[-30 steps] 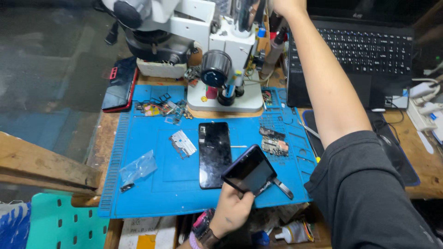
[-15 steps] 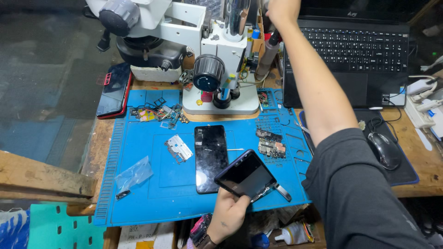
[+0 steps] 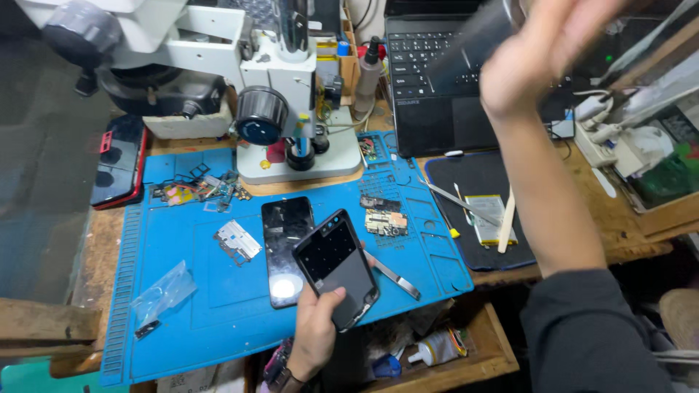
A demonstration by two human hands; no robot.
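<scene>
The left hand grips a dark, glossy phone back panel with camera cut-outs from below, thumb across its lower face, fingers wrapped behind the right edge. The panel is tilted, held just above the front edge of the blue silicone repair mat, partly overlapping a black smartphone lying flat, screen up, on the mat to its left.

The right hand is raised high near the top of the frame, in front of the open black laptop. It's badly motion-blurred; something dark and blurred sits by it, but whether the fingers are closed on it or spread I can't tell.

Around the mat: a small silver metal shield plate left of the smartphone, a clear plastic baggie near the left edge, a green-and-gold circuit board right of the panel, and a pair of steel tweezers just beside the left hand's fingertips. A white stereo microscope w/ black focus knob stands at the back of the mat (its base overlaps the mat's far edge). A red-cased phone lies on the wooden bench at far left. On the dark pad to the right rests a flat phone battery.
</scene>
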